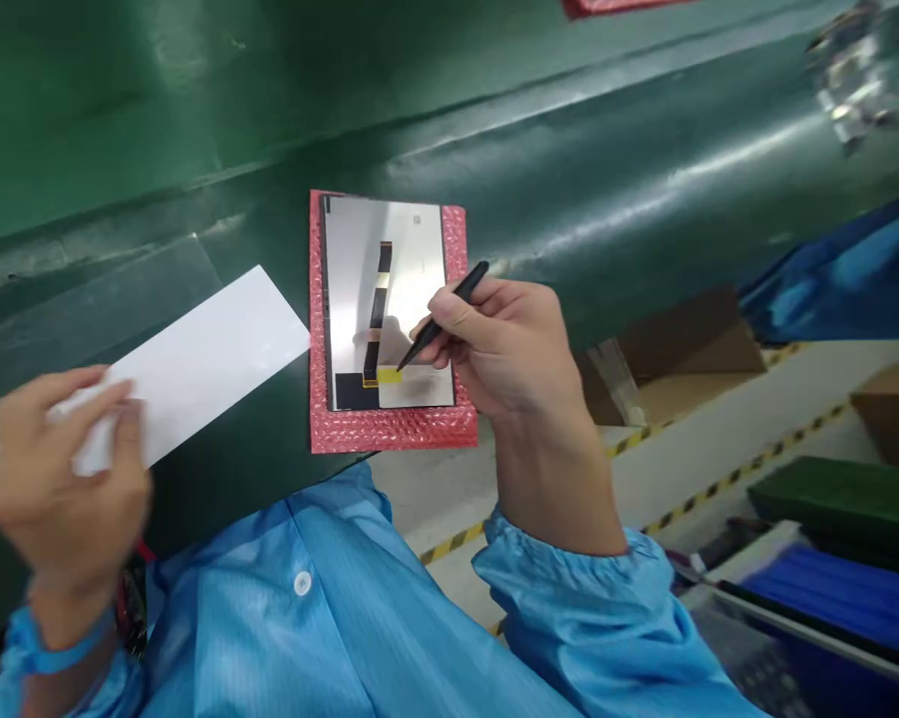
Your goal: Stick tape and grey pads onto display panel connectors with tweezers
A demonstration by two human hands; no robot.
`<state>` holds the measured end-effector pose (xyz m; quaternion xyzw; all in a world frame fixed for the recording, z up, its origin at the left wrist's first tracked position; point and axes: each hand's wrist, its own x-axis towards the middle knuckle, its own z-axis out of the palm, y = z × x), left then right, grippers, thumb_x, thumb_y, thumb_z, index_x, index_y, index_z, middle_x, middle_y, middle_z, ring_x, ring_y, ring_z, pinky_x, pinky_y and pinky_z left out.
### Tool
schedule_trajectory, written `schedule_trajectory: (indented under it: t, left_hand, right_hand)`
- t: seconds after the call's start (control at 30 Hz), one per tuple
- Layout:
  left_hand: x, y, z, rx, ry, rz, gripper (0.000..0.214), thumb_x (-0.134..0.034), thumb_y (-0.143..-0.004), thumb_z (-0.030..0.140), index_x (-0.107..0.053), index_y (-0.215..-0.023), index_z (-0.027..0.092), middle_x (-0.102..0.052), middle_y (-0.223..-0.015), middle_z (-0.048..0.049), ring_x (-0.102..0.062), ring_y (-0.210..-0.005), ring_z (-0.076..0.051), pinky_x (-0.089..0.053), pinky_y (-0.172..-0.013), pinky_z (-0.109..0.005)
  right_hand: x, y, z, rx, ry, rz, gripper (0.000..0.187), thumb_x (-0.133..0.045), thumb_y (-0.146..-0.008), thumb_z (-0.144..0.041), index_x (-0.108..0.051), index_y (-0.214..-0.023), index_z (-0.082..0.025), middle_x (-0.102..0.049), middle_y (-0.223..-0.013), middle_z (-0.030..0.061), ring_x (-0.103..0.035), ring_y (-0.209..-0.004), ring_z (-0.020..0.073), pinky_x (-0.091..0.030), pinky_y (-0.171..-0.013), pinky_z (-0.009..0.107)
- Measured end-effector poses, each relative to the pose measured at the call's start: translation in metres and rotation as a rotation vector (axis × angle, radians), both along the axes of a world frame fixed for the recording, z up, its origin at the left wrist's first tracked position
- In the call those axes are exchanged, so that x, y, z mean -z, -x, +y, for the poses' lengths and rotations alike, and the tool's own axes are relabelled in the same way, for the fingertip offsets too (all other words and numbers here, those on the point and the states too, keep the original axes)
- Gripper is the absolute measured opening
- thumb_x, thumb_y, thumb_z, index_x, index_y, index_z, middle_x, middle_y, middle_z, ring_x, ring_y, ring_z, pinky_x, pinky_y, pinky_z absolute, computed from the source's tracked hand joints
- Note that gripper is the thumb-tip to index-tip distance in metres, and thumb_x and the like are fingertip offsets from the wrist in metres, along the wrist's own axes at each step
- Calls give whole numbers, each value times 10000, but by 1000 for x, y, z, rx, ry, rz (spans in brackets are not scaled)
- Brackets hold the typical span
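A display panel (420, 259) lies with its silvery back up on a pink bubble-wrap sheet (390, 431). Down its back runs a dark flex cable (377, 309), with a small yellow tape piece (389, 376) beside the cable's lower end. My right hand (505, 334) is closed around a black pen-like pointed tool (442, 317); its tip is at the yellow tape, though contact is hard to judge. Over at the left, my left hand (68, 459), blurred, grips the near end of a white rectangular card (210, 359). The card's far corner reaches the bubble wrap's left edge.
A green mat (232, 499) covers the bench, and a clear sheet (121, 289) lies behind the card. Metal parts (853, 75) sit far right. Beyond the bench edge are cardboard boxes (689, 349), yellow-black floor tape (749, 464) and a bin with blue contents (845, 593).
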<state>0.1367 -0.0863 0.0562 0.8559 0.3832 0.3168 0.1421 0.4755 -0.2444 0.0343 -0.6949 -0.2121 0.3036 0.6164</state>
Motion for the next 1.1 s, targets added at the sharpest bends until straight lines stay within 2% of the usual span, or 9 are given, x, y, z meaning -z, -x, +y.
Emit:
schedule_trajectory:
  t: [0.03, 0.13, 0.2, 0.27, 0.4, 0.57, 0.73, 0.87, 1.1]
  left_hand:
    - [1, -27, -19, 102, -87, -19, 253, -820, -898, 162, -813, -1143, 224, -788, -1236, -78, -747, -1124, -338, -582, -969, -504]
    - [12, -94, -67, 306, -28, -27, 230, -732, -962, 90, -771, -1168, 184, -786, -1209, -117, -735, -1158, -306, -568, -1000, -499]
    - [21, -120, -85, 339, -12, -14, 219, -683, -997, 84, -752, -1194, 150, -785, -1212, -142, -720, -1173, -307, -550, -989, -495]
    - [27, -132, -93, 328, -32, 27, 223, -669, -1007, 92, -745, -1215, 118, -780, -1230, -172, -706, -1186, -325, -538, -976, -497]
    - [29, -134, -90, 310, -78, 101, 255, -684, -995, 108, -746, -1242, 118, -765, -1278, -197, -682, -1217, -352, -525, -989, -509]
    - [27, -135, -89, 333, -45, 159, 279, -670, -995, 112, -751, -1261, 122, -745, -1329, -210, -664, -1247, -371, -526, -1024, -543]
    - [26, -136, -89, 344, -18, 192, 315, -694, -978, 122, -747, -1288, 132, -727, -1355, -199, -666, -1270, -380, -537, -1074, -582]
    - [25, -137, -88, 332, -21, 205, 313, -715, -972, 134, -753, -1280, 173, -733, -1335, -170, -677, -1249, -368, -560, -1053, -591]
    - [24, -136, -88, 347, 12, 205, 311, -688, -975, 133, -761, -1277, 148, -725, -1346, -203, -672, -1263, -398, -542, -1045, -604]
  right_hand:
    - [3, 1, -2, 12, 12, 22, 324, -967, -820, -451, -756, -786, -208, -700, -654, 31, -638, -469, 144, -493, -377, 217]
    - [6, 5, -2, 42, 29, 59, 271, -952, -836, -375, -742, -829, -203, -692, -651, 30, -652, -492, 153, -477, -374, 210]
    - [4, 6, 0, 33, 44, 78, 257, -935, -856, -341, -718, -837, -204, -698, -661, 33, -648, -491, 152, -465, -373, 214]
    - [2, 7, 2, 18, 68, 97, 232, -908, -882, -293, -698, -842, -205, -717, -688, 41, -649, -494, 150, -463, -380, 218]
    - [0, 10, 5, 62, 76, 103, 181, -836, -903, -164, -676, -828, -207, -739, -696, 34, -646, -474, 143, -429, -361, 206]
    - [-2, 13, 7, 99, 82, 99, 236, -769, -930, -84, -656, -773, -219, -746, -669, -6, -631, -439, 122, -427, -357, 188]
    - [-5, 15, 5, 117, 113, 87, 249, -879, -908, -214, -677, -770, -255, -758, -710, 8, -673, -512, 185, -522, -399, 281]
    - [-7, 15, 3, 124, 144, 47, 240, -889, -916, -254, -698, -773, -272, -734, -689, 2, -691, -544, 209, -529, -415, 309]
    - [-7, 15, 3, 111, 200, 44, 291, -929, -878, -394, -666, -774, -329, -774, -799, 46, -737, -656, 314, -584, -490, 452]
